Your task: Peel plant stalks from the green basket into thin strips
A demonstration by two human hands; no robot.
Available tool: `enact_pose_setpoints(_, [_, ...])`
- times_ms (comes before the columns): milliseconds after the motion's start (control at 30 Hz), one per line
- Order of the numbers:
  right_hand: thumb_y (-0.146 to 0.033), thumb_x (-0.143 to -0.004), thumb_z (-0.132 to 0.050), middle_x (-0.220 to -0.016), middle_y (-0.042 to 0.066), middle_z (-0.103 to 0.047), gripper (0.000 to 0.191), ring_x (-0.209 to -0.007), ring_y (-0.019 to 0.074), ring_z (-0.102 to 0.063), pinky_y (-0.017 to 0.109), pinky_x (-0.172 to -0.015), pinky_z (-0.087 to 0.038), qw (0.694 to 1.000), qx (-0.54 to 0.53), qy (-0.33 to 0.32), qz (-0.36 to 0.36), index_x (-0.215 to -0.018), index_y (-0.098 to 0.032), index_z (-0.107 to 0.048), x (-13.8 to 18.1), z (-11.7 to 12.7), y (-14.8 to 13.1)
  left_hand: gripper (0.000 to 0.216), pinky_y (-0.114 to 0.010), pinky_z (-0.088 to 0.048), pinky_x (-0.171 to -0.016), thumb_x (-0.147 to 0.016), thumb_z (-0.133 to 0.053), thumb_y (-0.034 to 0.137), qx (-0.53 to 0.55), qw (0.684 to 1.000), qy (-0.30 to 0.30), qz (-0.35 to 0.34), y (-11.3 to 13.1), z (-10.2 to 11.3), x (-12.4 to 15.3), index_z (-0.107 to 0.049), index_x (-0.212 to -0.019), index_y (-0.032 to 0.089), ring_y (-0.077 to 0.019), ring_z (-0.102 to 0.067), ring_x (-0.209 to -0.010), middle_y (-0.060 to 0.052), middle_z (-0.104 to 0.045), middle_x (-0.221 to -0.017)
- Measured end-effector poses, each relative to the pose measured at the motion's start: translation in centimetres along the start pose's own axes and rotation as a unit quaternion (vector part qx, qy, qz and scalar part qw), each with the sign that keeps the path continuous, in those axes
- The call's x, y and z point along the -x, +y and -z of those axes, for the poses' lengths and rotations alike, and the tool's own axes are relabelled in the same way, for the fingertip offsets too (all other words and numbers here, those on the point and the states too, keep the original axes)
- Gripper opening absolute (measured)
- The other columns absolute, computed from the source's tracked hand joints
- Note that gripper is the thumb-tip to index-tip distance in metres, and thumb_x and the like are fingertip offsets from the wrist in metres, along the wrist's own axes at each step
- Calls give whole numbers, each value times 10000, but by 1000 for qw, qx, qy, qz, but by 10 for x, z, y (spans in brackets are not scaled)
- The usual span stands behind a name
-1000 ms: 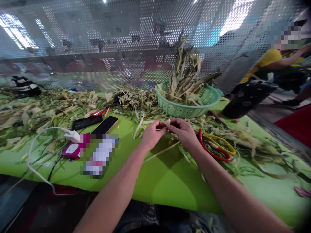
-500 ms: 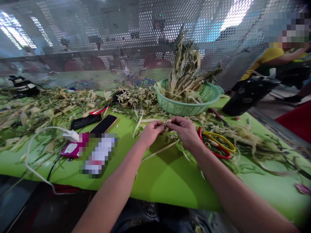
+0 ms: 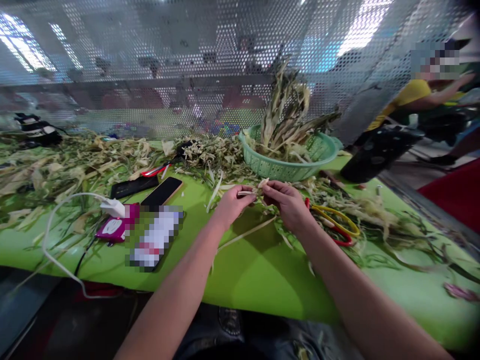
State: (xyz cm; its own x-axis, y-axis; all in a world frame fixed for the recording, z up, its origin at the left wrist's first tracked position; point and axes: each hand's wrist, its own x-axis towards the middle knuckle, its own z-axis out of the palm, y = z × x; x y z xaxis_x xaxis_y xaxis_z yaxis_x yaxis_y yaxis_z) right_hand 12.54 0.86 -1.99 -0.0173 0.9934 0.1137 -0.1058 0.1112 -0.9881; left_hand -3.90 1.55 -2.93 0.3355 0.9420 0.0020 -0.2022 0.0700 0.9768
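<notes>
My left hand pinches a pale dried husk strip between thumb and fingers. Close beside it, my right hand grips the other part of the same strip, with thumb and forefinger pressed together. The strip looks folded or knotted between the fingertips; its exact shape is too small to tell. Under the hands, a long loose husk strip lies on the green tabletop. By my right wrist rest red and yellow looped handles, partly hidden by the forearm. Behind the hands stands a green plastic basket with dried husks in it.
Loose husks cover the table's back and left side. At left lie a phone, a second blurred-out device and a purple box with a white plug and cable. A black tumbler leans at right. A person in yellow is beyond.
The pale husk strip shows more between my fingertips now, rising slightly above them. My hands stay almost in place. The whole view has shifted a little.
</notes>
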Motion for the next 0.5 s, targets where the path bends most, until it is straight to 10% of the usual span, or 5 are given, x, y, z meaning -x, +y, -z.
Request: enact_pose_setpoints(500, [-427, -612, -816, -657, -22, -601, 306, -586, 112, -504, 251, -566, -393, 998, 52, 25, 39, -730, -188, -665, -3, -2, 8, 159, -279, -514, -717, -766, -664, 166, 56, 997, 35, 32, -4, -8, -3, -640, -917, 125, -119, -624, -699, -50, -673, -837])
